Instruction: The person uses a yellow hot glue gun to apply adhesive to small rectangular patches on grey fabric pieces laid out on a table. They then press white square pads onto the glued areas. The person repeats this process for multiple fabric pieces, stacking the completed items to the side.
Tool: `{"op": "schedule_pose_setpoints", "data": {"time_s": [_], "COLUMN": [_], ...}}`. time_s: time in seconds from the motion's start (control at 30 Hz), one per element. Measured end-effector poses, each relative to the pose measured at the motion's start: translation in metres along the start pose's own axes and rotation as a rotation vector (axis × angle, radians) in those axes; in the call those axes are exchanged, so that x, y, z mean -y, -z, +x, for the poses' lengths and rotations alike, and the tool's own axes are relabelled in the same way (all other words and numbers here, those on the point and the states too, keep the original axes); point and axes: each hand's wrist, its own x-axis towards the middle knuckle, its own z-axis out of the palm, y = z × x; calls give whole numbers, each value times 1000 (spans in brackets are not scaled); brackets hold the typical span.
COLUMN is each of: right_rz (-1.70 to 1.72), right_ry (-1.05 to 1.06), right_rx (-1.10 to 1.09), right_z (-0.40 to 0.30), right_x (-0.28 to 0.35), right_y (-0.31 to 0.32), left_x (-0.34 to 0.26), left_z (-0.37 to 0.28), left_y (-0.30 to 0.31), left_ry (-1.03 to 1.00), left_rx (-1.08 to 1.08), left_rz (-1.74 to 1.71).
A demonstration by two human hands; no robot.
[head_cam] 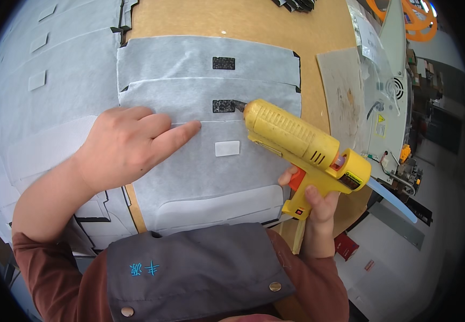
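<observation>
My right hand (321, 203) grips the handle of a yellow hot glue gun (297, 131), with a finger at its orange trigger. A translucent glue stick (393, 201) sticks out of the rear. The nozzle meets the right end of a black rectangular patch (223, 106) on a pale non-woven fabric panel (176, 98). My left hand (132, 141) rests on the panels to the left, one finger stretched along a panel edge, the others bent and partly hidden. Nearer me, a white rectangular patch (227, 148) lies on another panel; farther away is a second black patch (223, 63).
Overlapping pale panels with white tabs (37, 80) spread across the left. Beneath is a brown tabletop (248, 20). At the right stand a stained board (341, 96) and a light-grey machine (387, 133) with a fan vent. A red box (345, 245) sits lower right.
</observation>
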Motion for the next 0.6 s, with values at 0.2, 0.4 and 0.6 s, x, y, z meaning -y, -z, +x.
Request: {"op": "schedule_pose_setpoints", "data": {"time_s": [0.2,0.4,0.6], "right_rz": [48,103,252], "right_ry": [3,-187,42], "right_rx": [15,-61,-143], "right_z": [-1,-12,15], "right_x": [-1,-1,13], "right_y": [-3,-2,8], "left_x": [1,-4,-13], "left_z": [-3,7,12], "left_y": [2,4,1], "left_ry": [9,49,59], "left_rx": [11,71,17], "left_rz": [1,2,-54]}}
